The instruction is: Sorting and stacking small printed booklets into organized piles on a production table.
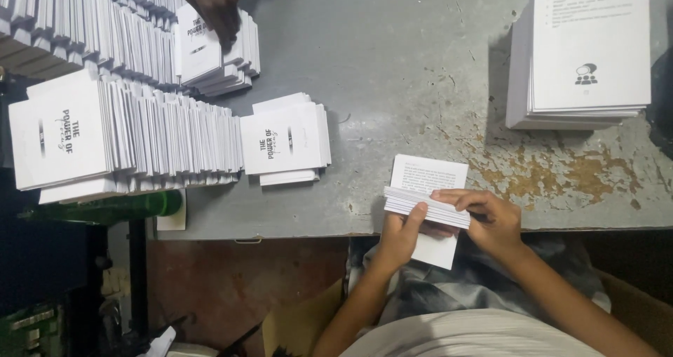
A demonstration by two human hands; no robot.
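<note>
My left hand (pixel 401 234) and my right hand (pixel 491 217) both grip a thin stack of white booklet pages (pixel 426 206) at the near edge of the grey table (pixel 392 69). The left thumb presses on the stack's edge; the right fingers curl over its top. A printed white sheet (pixel 429 174) lies under the stack and hangs past the table edge.
Rows of white booklets with black cover lettering (pixel 140 139) fill the left side, with a small pile (pixel 286 141) beside them. Another person's hand (pixel 217 10) rests on a booklet pile at top left. A tall stack of printed sheets (pixel 585 55) stands top right. A green bottle (pixel 140 206) lies at the left edge.
</note>
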